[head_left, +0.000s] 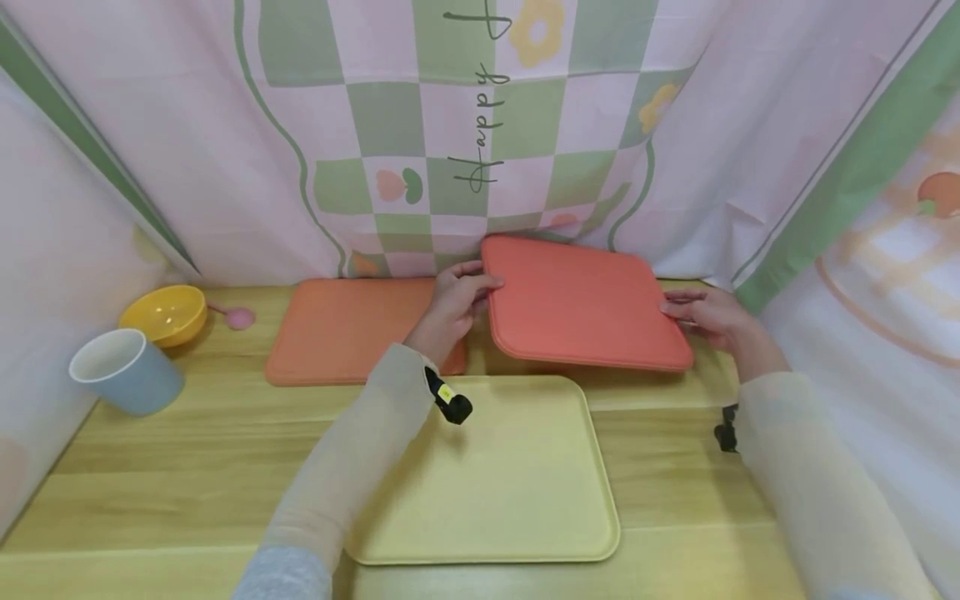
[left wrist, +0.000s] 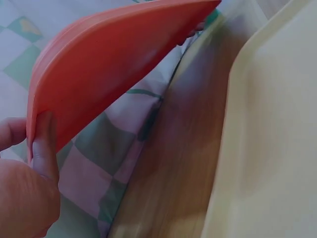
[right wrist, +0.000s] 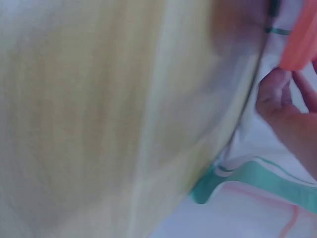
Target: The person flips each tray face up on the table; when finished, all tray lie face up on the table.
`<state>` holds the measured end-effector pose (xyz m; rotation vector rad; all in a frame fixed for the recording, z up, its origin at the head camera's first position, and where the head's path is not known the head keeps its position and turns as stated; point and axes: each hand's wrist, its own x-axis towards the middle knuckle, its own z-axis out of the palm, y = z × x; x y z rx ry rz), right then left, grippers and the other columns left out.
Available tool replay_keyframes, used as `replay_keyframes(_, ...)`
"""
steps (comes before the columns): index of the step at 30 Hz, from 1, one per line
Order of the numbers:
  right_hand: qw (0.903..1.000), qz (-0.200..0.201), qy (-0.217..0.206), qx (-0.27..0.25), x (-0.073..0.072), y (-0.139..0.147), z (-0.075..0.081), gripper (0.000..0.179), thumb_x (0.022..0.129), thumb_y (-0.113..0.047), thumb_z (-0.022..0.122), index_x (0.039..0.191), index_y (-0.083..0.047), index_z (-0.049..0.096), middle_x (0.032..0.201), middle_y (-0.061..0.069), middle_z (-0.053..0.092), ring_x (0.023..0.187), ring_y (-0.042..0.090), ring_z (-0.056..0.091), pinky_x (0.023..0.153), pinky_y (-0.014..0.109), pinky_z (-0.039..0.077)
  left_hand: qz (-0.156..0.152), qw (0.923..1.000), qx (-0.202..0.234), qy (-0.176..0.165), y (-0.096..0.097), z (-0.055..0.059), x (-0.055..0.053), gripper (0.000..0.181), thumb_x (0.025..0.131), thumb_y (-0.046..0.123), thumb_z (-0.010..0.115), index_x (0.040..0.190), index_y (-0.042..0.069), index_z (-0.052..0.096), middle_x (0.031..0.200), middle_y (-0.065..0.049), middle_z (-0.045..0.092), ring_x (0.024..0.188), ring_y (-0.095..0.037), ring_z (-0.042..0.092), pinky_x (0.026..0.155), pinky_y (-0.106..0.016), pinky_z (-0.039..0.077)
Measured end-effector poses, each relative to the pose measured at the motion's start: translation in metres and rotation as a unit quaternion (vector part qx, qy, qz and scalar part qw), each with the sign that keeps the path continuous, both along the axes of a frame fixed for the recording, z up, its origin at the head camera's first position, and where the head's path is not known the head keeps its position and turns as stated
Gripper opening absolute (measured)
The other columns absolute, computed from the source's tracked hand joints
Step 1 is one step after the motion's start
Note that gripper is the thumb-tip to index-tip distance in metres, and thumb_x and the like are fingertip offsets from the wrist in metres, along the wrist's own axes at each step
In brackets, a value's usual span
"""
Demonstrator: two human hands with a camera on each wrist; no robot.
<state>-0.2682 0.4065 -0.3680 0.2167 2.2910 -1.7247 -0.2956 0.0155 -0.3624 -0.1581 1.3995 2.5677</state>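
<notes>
A red rectangular placemat (head_left: 581, 304) is raised off the table near the curtain, tilted, between the two hands. The left hand (head_left: 453, 302) pinches its left edge; in the left wrist view the thumb (left wrist: 45, 144) lies against the underside. At the opposite edge, the right hand (head_left: 708, 315) pinches the mat between thumb and fingers, and only a corner of it shows in the right wrist view. An orange placemat (head_left: 352, 329) lies flat on the left, partly hidden behind the left hand and forearm. In front stands a pale yellow tray (head_left: 510, 475), overlapped by the left sleeve.
At the left of the wooden table (head_left: 172, 483) stand a blue cup (head_left: 138, 379) and a yellow bowl (head_left: 167, 317), with a pink spoon (head_left: 238, 317) beside the bowl. A checked curtain (head_left: 457, 117) hangs along the table's back edge.
</notes>
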Motion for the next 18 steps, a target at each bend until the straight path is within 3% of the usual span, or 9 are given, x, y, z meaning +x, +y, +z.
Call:
replay_keyframes(4,0.9958,0.026,0.025,0.085,0.003,-0.004,0.01,0.062,0.102,-0.018,0.064,0.149,0.011,0.036,0.106,-0.016,0.065,0.089,-0.008,0.06,0.083,0.021,0.055,0.002,1.0,-0.002,0.009,0.0,0.005,0.002,0.033,0.082,-0.021,0.067,0.101,0.005,0.061,0.083,-0.011,0.069,0.062,-0.016,0.069,0.056,-0.025,0.06)
replay_keyframes(10,0.9854,0.016,0.075,0.152,0.009,-0.021,0.026,0.066,0.103,-0.025,0.061,0.152,0.01,0.033,0.146,0.018,0.044,0.093,-0.011,0.051,0.09,0.02,0.049,0.005,0.9999,-0.003,0.013,0.0,0.01,0.004,0.035,0.081,-0.021,0.068,0.106,0.003,0.062,0.088,-0.013,0.069,0.065,-0.016,0.07,0.059,-0.025,0.06)
replay_keyframes(13,0.9814,0.008,0.108,0.158,0.013,-0.033,0.032,0.061,0.103,-0.027,0.061,0.149,0.009,0.04,0.144,0.018,0.05,0.094,-0.01,0.055,0.09,0.017,0.049,0.003,0.9999,-0.003,0.015,0.0,0.012,0.005,0.037,0.082,-0.021,0.069,0.11,0.001,0.061,0.092,-0.014,0.069,0.067,-0.017,0.07,0.059,-0.026,0.061)
replay_keyframes(18,0.9717,0.02,0.151,0.18,0.021,-0.059,0.047,0.059,0.099,-0.032,0.068,0.145,0.001,0.052,0.14,0.009,0.059,0.102,-0.007,0.056,0.1,0.021,0.045,0.006,0.9999,-0.003,0.015,-0.001,0.016,0.006,0.037,0.083,-0.018,0.07,0.113,0.0,0.06,0.095,-0.016,0.068,0.067,-0.017,0.07,0.059,-0.025,0.06)
